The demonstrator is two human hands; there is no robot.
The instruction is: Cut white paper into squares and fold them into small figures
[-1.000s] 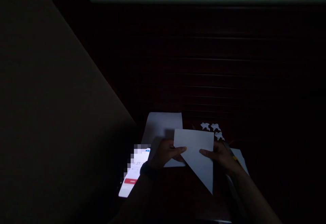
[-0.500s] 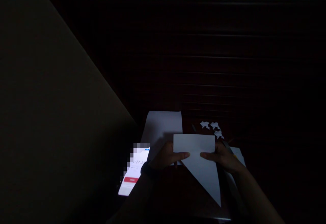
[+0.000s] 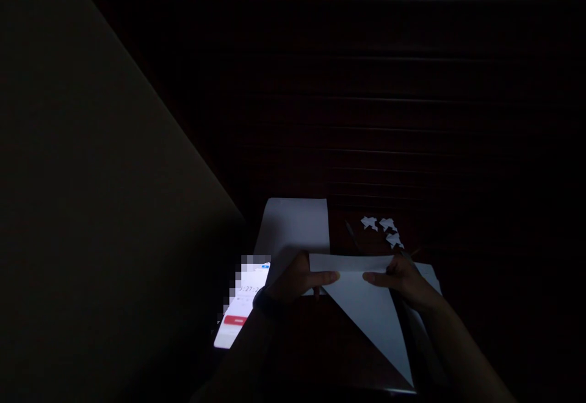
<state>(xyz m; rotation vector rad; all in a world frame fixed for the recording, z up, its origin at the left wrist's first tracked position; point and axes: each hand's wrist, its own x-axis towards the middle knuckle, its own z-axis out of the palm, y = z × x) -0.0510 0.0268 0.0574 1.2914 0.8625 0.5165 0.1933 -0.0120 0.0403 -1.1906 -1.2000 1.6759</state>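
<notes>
Pins white folded triangular paper sheet (image 3: 366,311) to dark counter (image 3: 320,348) with left hand (image 3: 297,281) and right hand (image 3: 405,282), fingers (image 3: 327,277) pinched on its top fold, seemingly steadying the crease.

A lit smartphone (image 3: 242,305) lies just to the left of the left hand (image 3: 297,281), beside its wrist. A row of grey digits crosses the middle of its bright screen, set out like a clock time. Only "27" between colons can be read; the digits on either side are too small to tell. The top of the screen is blurred. Below the digits is a red button (image 3: 235,320), its white label too small to read.
</notes>
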